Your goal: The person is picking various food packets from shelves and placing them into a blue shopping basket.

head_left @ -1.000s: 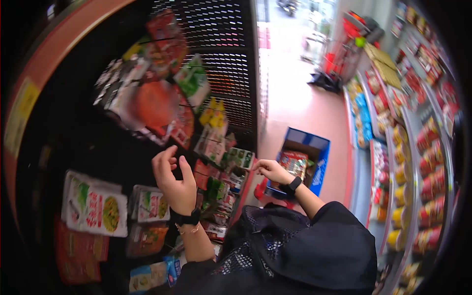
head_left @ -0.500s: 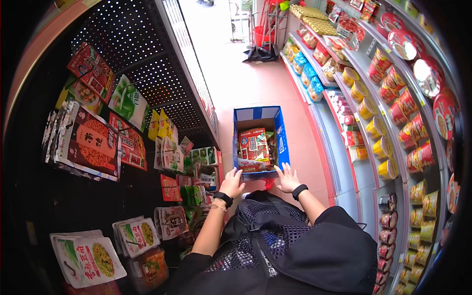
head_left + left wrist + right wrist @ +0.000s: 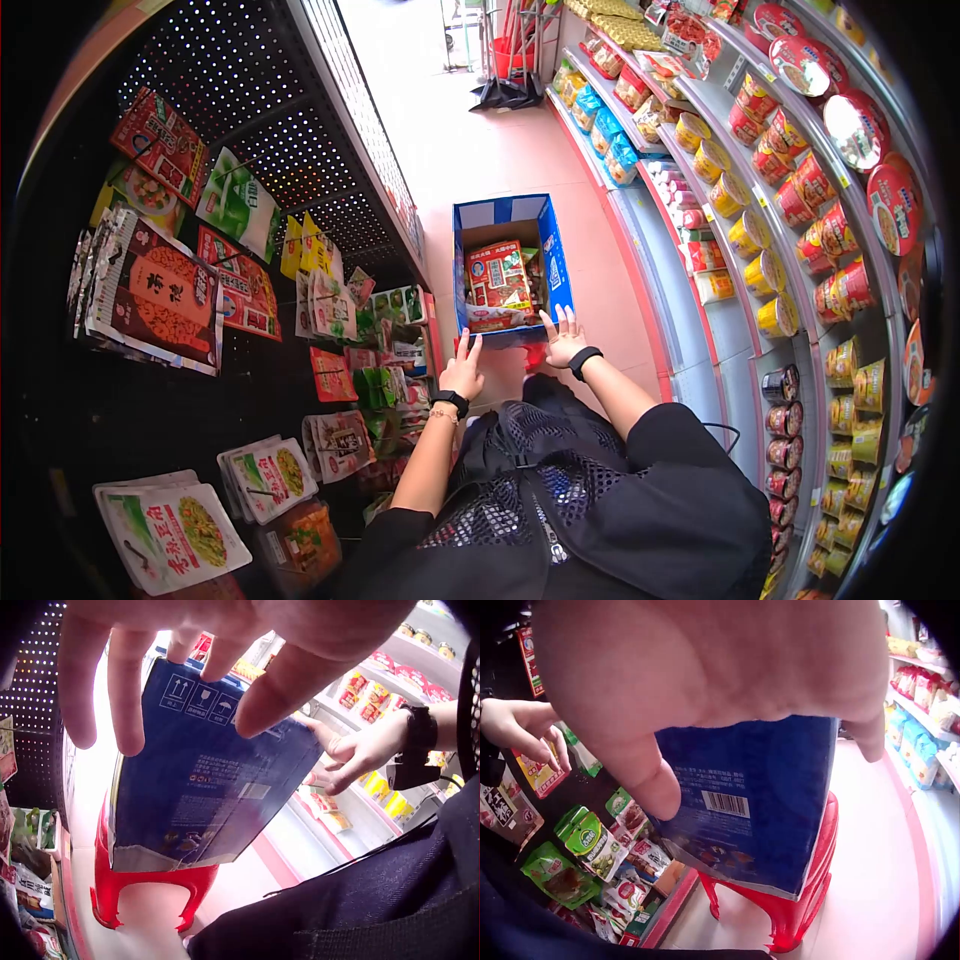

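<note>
An open blue cardboard box (image 3: 557,268) stands on a red plastic stool (image 3: 780,911). Red food packets (image 3: 499,277) lie inside it. My left hand (image 3: 463,374) is at the box's near left corner, fingers extended, with its thumb in front of the printed near face in the left wrist view. At the near right corner is my right hand (image 3: 566,340), its fingers fairly straight over the rim. In the right wrist view the right thumb (image 3: 656,791) lies along the near face, and another finger shows past the right edge.
On the left, a black pegboard rack (image 3: 230,130) carries hanging food packets, among them white ones (image 3: 175,530). Shelves of cup noodles (image 3: 762,280) line the right side. A pink-tiled aisle (image 3: 590,240) runs ahead toward a red bucket (image 3: 512,60) and cleaning tools.
The left hand has left the hanging packets and come over to the box. The right hand has shifted to the box's near right corner. The head view has turned toward the box.
</note>
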Demonstrator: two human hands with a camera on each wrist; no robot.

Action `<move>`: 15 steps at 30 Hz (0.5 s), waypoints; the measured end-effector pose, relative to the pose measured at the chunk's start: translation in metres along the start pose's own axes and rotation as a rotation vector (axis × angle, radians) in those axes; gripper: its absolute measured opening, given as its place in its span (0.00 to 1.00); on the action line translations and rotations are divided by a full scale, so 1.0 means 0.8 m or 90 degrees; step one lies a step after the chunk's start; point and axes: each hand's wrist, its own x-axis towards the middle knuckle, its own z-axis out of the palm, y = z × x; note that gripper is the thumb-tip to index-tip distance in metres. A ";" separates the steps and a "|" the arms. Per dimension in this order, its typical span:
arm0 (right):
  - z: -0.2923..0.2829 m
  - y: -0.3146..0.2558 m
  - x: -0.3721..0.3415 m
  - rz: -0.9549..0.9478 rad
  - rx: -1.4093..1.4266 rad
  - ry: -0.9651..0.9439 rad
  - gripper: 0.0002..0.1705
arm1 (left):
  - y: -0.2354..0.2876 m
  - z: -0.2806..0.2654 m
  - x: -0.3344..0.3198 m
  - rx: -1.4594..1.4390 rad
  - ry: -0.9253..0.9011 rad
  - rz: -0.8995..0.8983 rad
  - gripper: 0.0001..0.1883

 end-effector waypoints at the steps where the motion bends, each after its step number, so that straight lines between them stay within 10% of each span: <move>1: -0.004 0.002 0.000 0.000 -0.005 -0.025 0.54 | 0.003 -0.001 0.001 -0.011 0.004 -0.016 0.35; 8: -0.013 0.007 0.001 -0.070 -0.200 -0.035 0.37 | 0.007 0.011 0.023 -0.007 0.205 -0.027 0.17; 15: -0.075 0.048 0.032 -0.396 -0.102 -0.090 0.25 | 0.057 0.026 0.086 0.071 0.295 -0.197 0.11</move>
